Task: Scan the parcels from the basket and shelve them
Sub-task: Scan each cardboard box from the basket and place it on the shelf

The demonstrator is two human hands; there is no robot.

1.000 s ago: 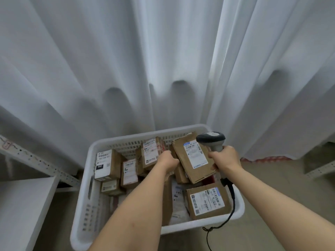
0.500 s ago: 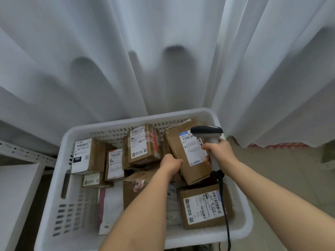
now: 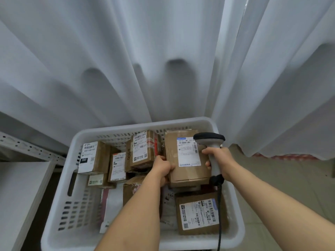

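A white plastic basket (image 3: 61,211) stands below me, filled with several brown cardboard parcels carrying white labels. My left hand (image 3: 162,168) grips the left edge of a large brown parcel (image 3: 186,171) that leans upright at the basket's back right, its label facing me. My right hand (image 3: 220,161) holds the grey handle of a barcode scanner (image 3: 210,140), whose black head hovers over the parcel's top right corner. The fingers of that hand also touch the parcel's right edge. The scanner's black cable (image 3: 219,214) hangs down across the basket's right side.
Another labelled parcel (image 3: 198,213) lies flat at the basket's front right. Smaller parcels (image 3: 94,156) stand along the back left. A white shelf board (image 3: 20,192) and perforated metal rail (image 3: 27,147) are at left. White curtains (image 3: 163,60) hang behind the basket. Tiled floor (image 3: 281,178) lies to the right.
The view has closed in on the basket. My left hand has taken the large parcel by its left edge and turned it more upright, and the scanner has come closer to its label.
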